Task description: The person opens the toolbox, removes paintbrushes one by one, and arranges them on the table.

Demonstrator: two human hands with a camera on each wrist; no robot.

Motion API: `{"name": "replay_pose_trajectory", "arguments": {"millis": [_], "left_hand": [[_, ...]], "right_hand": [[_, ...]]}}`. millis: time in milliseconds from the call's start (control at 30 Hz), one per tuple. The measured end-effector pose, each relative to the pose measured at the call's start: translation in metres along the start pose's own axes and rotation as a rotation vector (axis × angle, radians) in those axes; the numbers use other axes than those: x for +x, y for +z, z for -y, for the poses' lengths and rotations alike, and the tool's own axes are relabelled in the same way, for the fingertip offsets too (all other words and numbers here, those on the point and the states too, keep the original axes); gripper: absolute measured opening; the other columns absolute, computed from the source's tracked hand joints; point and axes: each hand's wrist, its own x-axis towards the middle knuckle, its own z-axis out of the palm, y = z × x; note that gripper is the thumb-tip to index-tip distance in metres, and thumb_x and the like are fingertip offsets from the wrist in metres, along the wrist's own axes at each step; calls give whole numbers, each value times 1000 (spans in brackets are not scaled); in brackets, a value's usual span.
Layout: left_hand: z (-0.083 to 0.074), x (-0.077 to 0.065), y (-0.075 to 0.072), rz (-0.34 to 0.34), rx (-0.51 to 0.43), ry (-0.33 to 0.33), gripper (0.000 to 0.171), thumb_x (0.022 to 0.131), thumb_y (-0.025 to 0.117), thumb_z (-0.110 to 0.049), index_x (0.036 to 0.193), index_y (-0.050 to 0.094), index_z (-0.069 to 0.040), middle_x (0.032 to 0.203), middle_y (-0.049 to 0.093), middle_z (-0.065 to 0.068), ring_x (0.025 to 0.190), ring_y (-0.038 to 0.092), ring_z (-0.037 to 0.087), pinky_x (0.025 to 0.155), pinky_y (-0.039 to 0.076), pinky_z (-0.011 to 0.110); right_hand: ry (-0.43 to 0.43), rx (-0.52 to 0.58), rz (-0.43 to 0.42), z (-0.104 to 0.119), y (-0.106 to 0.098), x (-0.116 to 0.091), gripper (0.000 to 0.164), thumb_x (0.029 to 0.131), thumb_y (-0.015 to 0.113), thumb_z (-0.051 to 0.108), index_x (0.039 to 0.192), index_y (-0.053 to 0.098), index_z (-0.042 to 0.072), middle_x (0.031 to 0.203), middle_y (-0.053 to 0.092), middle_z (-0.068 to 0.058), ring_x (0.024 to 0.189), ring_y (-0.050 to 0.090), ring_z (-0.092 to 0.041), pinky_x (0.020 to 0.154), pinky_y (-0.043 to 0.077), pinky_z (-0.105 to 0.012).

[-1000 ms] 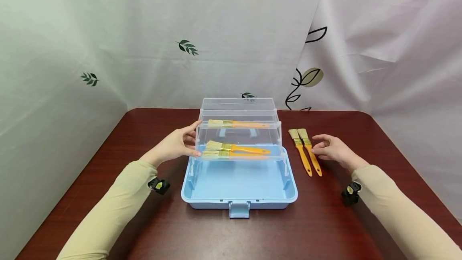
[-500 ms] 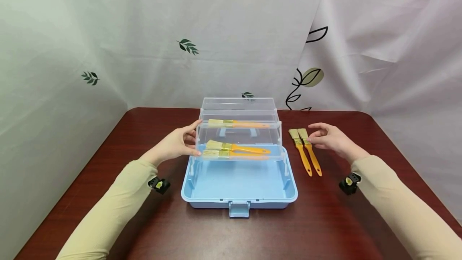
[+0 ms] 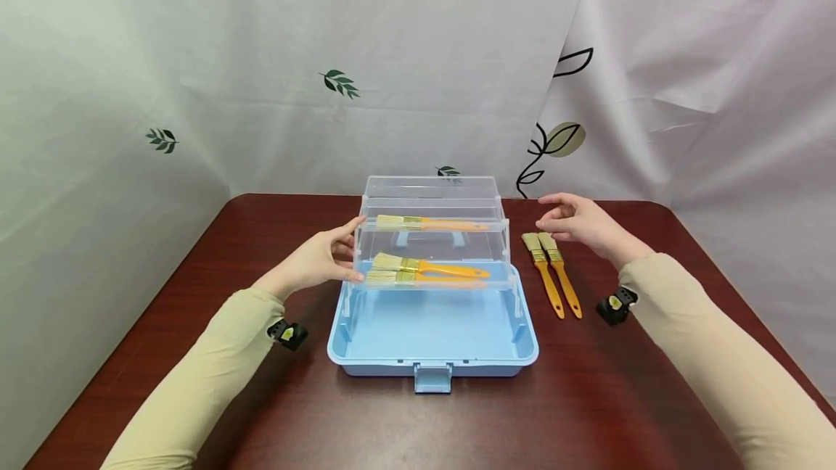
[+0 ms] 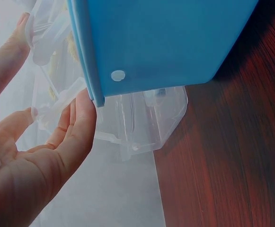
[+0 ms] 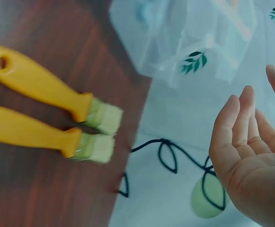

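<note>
A light-blue toolbox [image 3: 433, 365] stands unfolded, with clear stacked trays [image 3: 431, 245] raised over its base. My left hand [image 3: 320, 260] holds the trays' left end, thumb at the lower tray and index finger at the upper one. In the left wrist view its fingertips lie among the clear tray arms [image 4: 57, 106]. One paintbrush [image 3: 451, 225] rests in the upper tray, and two more paintbrushes [image 3: 451, 270] in the lower. Right of the box, two yellow-handled paintbrushes [image 3: 548, 281] lie side by side. Beyond their bristles hovers my right hand [image 3: 581, 223], fingers loosely bent, holding nothing.
The dark red-brown table [image 3: 274, 412] ends at a pale cloth backdrop [image 3: 418, 56] with leaf prints. At the toolbox's front edge the blue latch [image 3: 432, 380] hangs down. Each wrist carries a small black camera [image 3: 615, 307].
My right hand has moved away from beside the loose brushes' handles, up and leftward past their bristle ends. The left hand, toolbox and brushes stay in place.
</note>
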Motion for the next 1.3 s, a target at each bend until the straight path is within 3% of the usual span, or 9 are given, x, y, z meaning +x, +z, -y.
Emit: {"name": "replay_pose_trajectory", "arguments": {"millis": [433,633,933,1300], "left_hand": [[-1,-1,1,1,0,-10,105,73,83,-25,153,15,-20,125,48,20,112,55,33,91,51,44],[-1,0,0,-2,-2,-16,107,70,84,-26,153,17,-21,123,48,17,110,56,31,90,52,42],[-1,0,-1,10,-4,0,104,73,82,-23,153,15,-19,124,48,19,112,55,32,91,51,43],[1,1,-1,9,-10,0,105,73,83,-23,153,16,-19,123,48,19,111,56,31,90,52,43]], "right_hand": [[-69,-18,9,46,6,21,56,93,60,21,142,38,5,103,59,-7,100,60,-17,97,47,-45],[-96,-18,-5,63,8,29,53,93,60,20,140,40,7,100,59,-6,94,61,-14,96,47,-45],[-117,-19,13,81,18,42,52,92,62,20,139,43,11,101,57,-6,108,55,-31,97,47,-44],[-188,-223,80,96,40,59,49,91,63,16,136,47,8,100,60,-11,99,60,-31,88,49,-44]]}}
